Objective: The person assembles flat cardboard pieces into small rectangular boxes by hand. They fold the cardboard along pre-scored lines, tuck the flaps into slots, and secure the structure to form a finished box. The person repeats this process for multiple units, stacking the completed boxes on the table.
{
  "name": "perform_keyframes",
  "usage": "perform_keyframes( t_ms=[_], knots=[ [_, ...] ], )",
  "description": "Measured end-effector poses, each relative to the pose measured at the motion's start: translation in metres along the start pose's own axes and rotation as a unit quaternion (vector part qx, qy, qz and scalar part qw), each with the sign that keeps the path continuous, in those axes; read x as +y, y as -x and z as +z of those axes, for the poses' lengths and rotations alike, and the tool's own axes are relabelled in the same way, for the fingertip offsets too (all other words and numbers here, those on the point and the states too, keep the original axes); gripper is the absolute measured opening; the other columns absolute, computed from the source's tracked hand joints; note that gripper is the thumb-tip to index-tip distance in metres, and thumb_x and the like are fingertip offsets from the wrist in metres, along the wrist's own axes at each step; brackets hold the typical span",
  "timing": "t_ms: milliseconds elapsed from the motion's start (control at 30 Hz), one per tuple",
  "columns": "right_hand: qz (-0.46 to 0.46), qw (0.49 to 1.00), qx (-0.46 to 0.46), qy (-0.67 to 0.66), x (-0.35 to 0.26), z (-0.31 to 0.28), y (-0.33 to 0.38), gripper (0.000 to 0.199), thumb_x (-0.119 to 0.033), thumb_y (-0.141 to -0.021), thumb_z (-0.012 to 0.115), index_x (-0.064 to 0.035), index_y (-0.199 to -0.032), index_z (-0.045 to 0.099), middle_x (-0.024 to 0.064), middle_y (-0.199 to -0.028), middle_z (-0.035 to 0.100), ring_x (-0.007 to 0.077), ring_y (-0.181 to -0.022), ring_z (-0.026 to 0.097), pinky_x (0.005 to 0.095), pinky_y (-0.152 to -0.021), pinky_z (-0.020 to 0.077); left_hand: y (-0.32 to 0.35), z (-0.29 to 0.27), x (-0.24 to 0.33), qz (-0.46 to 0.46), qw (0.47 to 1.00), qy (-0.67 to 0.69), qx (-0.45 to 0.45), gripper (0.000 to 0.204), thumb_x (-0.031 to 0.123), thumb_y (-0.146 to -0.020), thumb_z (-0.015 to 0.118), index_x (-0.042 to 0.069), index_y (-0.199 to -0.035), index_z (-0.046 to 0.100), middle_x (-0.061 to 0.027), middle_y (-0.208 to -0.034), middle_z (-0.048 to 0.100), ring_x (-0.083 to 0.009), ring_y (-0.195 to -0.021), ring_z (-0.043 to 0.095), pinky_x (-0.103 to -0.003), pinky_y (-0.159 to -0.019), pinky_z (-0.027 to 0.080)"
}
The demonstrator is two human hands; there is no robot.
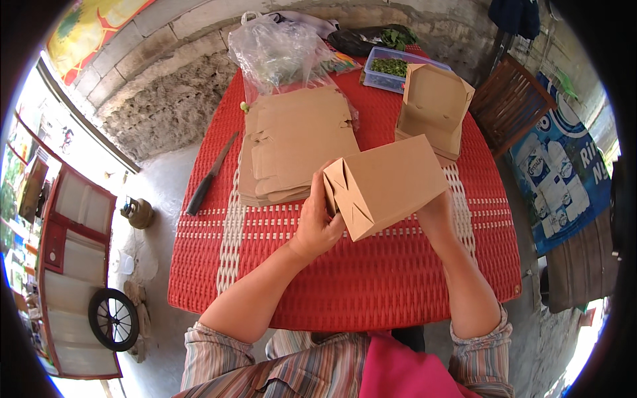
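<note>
A folded brown cardboard box (pixel 391 182) is held tilted above the table between my two hands. My left hand (pixel 318 222) grips its left end, beside the tucked corner flaps. Under its right end is my right hand (pixel 434 209), with most of the fingers hidden behind the cardboard. A stack of flat, unfolded cardboard box blanks (pixel 298 142) lies just beyond my left hand. Farther right, an opened brown box (pixel 434 109) stands with its lid up, seemingly on top of another box.
The red and white woven table (pixel 345 292) also bears a knife (pixel 212 176) left of the stack. At the back are a clear plastic bag (pixel 285 56), a tub of chopped greens (pixel 391 68) and a black bag (pixel 361 41). A wooden chair (pixel 511 103) stands right.
</note>
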State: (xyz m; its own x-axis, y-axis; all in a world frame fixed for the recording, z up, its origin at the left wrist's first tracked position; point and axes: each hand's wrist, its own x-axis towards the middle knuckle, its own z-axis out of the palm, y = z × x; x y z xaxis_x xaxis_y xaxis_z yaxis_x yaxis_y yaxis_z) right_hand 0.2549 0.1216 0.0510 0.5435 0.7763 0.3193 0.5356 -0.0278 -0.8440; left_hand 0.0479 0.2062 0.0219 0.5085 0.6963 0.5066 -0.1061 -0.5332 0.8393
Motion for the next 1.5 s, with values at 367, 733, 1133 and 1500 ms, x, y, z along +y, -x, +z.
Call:
perform_keyframes(
  t_ms=[367, 733, 1133, 1500],
  knots=[
    [-0.175, 0.983, 0.037, 0.046, 0.034, 0.014, 0.000, 0.030, -0.008, -0.088, 0.064, 0.0041, -0.116, 0.062, 0.0171, -0.103, 0.070, 0.0298, -0.094, 0.067, 0.0386, -0.081, 0.0514, 0.004, 0.007, -0.007, -0.024, 0.993, 0.106, 0.040, 0.065, 0.005, -0.091, 0.059, -0.001, -0.147, 0.025, -0.0196, -0.124, 0.058, -0.0218, -0.114, 0.061, -0.033, -0.092, 0.051],
    [-0.109, 0.994, 0.024, 0.018, 0.031, 0.008, -0.008, 0.027, 0.002, -0.088, 0.064, 0.0020, -0.115, 0.060, 0.0179, -0.082, 0.067, 0.0305, -0.072, 0.065, 0.0378, -0.066, 0.0504, -0.016, -0.011, 0.022, 0.020, 0.987, 0.146, -0.064, 0.088, 0.009, -0.084, 0.069, 0.011, -0.156, 0.018, -0.0165, -0.148, 0.037, -0.0254, -0.131, 0.048, -0.038, -0.101, 0.047],
    [-0.047, 0.988, -0.053, -0.134, 0.017, -0.008, -0.009, 0.011, -0.008, -0.096, 0.062, -0.0045, -0.094, 0.052, -0.0022, -0.076, 0.054, 0.0071, -0.068, 0.051, 0.0256, -0.061, 0.0426, -0.028, -0.033, 0.044, -0.207, 0.967, -0.007, -0.145, 0.096, 0.038, -0.081, 0.079, 0.002, -0.154, 0.028, -0.0201, -0.145, 0.046, -0.0306, -0.136, 0.045, -0.043, -0.112, 0.037],
    [0.127, 0.920, -0.041, -0.368, -0.007, -0.007, -0.003, 0.028, -0.033, -0.107, 0.049, -0.0079, -0.106, 0.060, -0.0038, -0.093, 0.053, 0.0068, -0.086, 0.049, 0.0238, -0.078, 0.0426, 0.007, -0.055, 0.000, -0.335, 0.767, 0.524, -0.159, 0.088, 0.043, -0.080, 0.074, -0.002, -0.147, 0.039, -0.0177, -0.135, 0.058, -0.0295, -0.121, 0.060, -0.043, -0.104, 0.049]
  ],
)
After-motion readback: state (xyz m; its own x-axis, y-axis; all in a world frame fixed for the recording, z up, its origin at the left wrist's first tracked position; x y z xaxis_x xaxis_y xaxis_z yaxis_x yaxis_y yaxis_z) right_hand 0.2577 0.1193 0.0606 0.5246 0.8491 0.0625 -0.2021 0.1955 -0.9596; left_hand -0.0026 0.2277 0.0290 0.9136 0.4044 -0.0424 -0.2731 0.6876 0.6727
